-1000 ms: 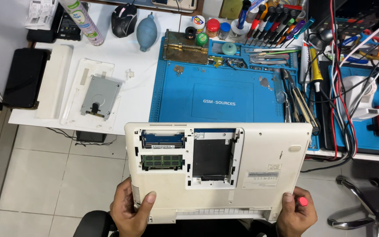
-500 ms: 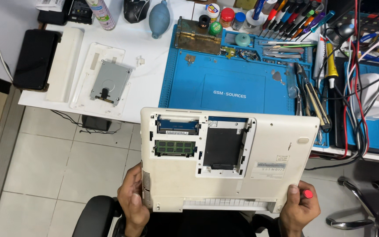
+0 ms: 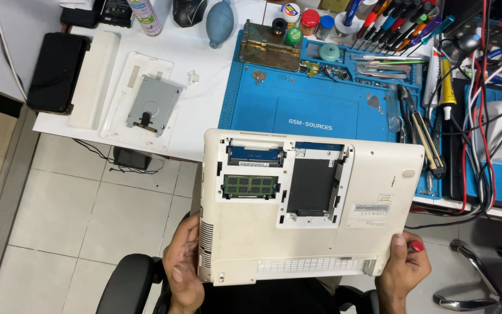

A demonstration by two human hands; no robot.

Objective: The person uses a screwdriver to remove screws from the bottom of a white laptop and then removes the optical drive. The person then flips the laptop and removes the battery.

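I hold a white laptop (image 3: pixel 373 174) upside down, bottom facing up, above my lap and the front edge of the table. Its service cover is off: a green memory module (image 3: pixel 250 186) and an empty black drive bay (image 3: pixel 312 186) show. My left hand (image 3: pixel 182 268) grips the laptop's near left corner. My right hand (image 3: pixel 403 273) grips the near right corner and also has a red-capped tool (image 3: pixel 416 246) tucked in it.
A blue work mat (image 3: pixel 315 99) lies on the white table. On the left sit a hard drive (image 3: pixel 152 104) on a white cover panel, a white battery (image 3: pixel 94 78) and a black block (image 3: pixel 56 70). Screwdrivers, tweezers, pliers and cables crowd the right.
The laptop has shifted slightly right and tilted a little in my hands; my left hand has slid from the bottom edge to the left corner. The view moved leftward.
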